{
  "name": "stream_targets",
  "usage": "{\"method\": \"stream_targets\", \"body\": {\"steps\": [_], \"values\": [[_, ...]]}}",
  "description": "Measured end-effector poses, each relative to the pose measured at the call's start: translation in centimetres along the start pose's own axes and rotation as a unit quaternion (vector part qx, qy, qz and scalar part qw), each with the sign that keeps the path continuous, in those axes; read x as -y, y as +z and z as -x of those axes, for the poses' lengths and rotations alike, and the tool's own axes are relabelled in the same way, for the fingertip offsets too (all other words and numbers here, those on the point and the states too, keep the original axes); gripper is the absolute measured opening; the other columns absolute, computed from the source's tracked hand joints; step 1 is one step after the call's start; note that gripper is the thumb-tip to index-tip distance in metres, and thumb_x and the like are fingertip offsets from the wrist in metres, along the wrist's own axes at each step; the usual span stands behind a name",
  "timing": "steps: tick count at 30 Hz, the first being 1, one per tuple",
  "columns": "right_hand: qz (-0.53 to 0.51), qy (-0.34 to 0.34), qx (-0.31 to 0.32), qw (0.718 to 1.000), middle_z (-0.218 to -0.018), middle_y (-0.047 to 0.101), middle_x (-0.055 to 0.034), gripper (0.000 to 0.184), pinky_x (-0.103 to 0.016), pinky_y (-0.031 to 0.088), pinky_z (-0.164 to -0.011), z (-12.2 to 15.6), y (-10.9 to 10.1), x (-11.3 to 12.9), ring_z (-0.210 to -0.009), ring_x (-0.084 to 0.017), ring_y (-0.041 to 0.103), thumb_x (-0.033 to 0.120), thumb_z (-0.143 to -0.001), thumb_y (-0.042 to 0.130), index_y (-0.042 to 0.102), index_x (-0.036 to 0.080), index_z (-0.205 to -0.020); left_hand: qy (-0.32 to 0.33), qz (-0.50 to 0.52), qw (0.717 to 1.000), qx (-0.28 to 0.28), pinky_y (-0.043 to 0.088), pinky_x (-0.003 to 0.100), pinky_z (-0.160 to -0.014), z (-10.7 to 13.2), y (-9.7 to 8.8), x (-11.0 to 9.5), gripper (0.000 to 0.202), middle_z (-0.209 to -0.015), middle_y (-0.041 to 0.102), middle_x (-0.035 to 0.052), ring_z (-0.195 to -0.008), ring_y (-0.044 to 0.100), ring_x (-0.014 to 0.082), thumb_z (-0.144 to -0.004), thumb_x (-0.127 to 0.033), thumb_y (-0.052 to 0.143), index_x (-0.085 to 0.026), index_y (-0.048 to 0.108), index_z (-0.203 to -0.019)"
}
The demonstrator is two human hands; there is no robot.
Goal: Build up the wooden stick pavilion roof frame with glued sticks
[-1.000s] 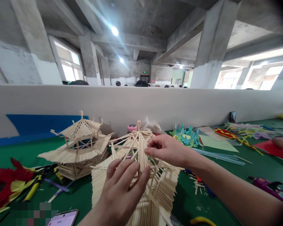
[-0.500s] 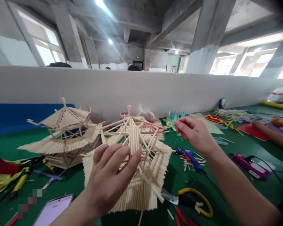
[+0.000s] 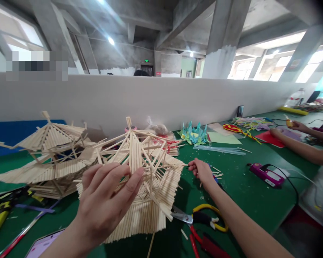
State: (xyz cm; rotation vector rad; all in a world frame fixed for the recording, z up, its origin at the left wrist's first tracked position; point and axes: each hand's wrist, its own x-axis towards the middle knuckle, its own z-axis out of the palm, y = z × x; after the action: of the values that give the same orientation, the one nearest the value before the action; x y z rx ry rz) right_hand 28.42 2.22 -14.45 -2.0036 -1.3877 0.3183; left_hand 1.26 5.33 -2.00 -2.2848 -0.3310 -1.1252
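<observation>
A pagoda model built of thin wooden sticks (image 3: 150, 222) stands in front of me, its upper roof partly an open frame. My left hand (image 3: 104, 200) is closed at that roof, thumb and fingers pinching a strip of sticks (image 3: 135, 154) laid side by side. To the right of the model, my right hand (image 3: 203, 173) has its fingers curled together close to a roof corner. It covers most of a blue glue gun (image 3: 218, 181) and some short stick pieces (image 3: 216, 169); what its fingers hold, if anything, is hidden.
A second stick pagoda (image 3: 54, 143) stands at left. Scissors (image 3: 187, 216) and red-handled pliers (image 3: 196, 238) lie near the front. Behind are a teal paper ornament (image 3: 193, 134) and glue sticks (image 3: 219, 149). A purple device (image 3: 266, 174) and another person's arm (image 3: 298, 145) are at right.
My right hand has dropped from raised above the table to beside the model, over the glue gun. My left hand keeps its hold on the roof. The view has turned right.
</observation>
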Motion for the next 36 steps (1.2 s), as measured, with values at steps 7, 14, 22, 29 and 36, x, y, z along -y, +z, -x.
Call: {"method": "stream_targets", "body": {"steps": [7, 14, 22, 29, 36], "values": [[0.137, -0.047, 0.156, 0.977, -0.102, 0.055, -0.0057, 0.024, -0.038, 0.045, -0.073, 1.9, 4.0, 0.6, -0.087, -0.017, 0.055, 0.027, -0.082, 0.048, 0.052, 0.014, -0.102, -0.007, -0.001, 1.0, 0.002, 0.037, 0.039, -0.065, -0.1, 0.0, 0.0, 0.024, -0.074, 0.056, 0.0063, -0.072, 0.051, 0.0219, -0.067, -0.009, 0.063, -0.017, 0.059, -0.089], [0.199, -0.051, 0.22, 0.954, -0.099, 0.057, -0.006, 0.022, -0.035, 0.046, -0.072, 1.9, 4.0, 2.1, -0.084, -0.016, 0.056, 0.025, -0.083, 0.048, 0.053, 0.012, -0.099, -0.019, -0.005, 1.0, 0.011, 0.036, 0.04, -0.076, 0.9, 0.0, -0.1, 0.029, -0.082, 0.056, 0.0045, -0.082, 0.051, 0.0207, -0.066, -0.009, 0.063, -0.017, 0.059, -0.094], [0.098, 0.001, 0.037, 0.995, -0.059, 0.054, -0.0001, 0.009, -0.026, 0.039, -0.049, 1.3, -6.7, 1.1, -0.052, -0.014, 0.051, 0.021, -0.075, 0.043, 0.048, 0.018, -0.068, -0.025, -0.006, 1.0, 0.015, 0.033, 0.04, -0.081, 1.1, 0.2, -0.2, 0.025, -0.082, 0.06, 0.0032, -0.084, 0.051, 0.02, -0.069, -0.009, 0.06, -0.019, 0.061, -0.091], [-0.367, -0.111, 0.183, 0.905, -0.056, 0.045, 0.0053, 0.013, -0.018, 0.033, -0.044, 1.5, -10.3, 12.2, -0.047, -0.006, 0.041, 0.029, -0.075, 0.052, 0.048, 0.018, -0.069, -0.011, 0.003, 1.0, -0.007, 0.033, 0.041, -0.08, 1.1, 0.0, -0.6, 0.022, -0.08, 0.062, 0.0054, -0.084, 0.051, 0.0215, -0.072, -0.008, 0.056, -0.014, 0.061, -0.093], [-0.38, -0.13, 0.249, 0.881, -0.055, 0.049, 0.0047, 0.007, -0.016, 0.035, -0.042, 0.1, -8.1, 18.1, -0.044, -0.004, 0.044, 0.02, -0.072, 0.055, 0.052, 0.014, -0.071, -0.014, 0.004, 1.0, -0.026, 0.032, 0.044, -0.08, 1.3, 0.0, -1.1, 0.022, -0.079, 0.064, 0.0075, -0.083, 0.052, 0.0231, -0.072, -0.008, 0.056, -0.01, 0.061, -0.093]]}}
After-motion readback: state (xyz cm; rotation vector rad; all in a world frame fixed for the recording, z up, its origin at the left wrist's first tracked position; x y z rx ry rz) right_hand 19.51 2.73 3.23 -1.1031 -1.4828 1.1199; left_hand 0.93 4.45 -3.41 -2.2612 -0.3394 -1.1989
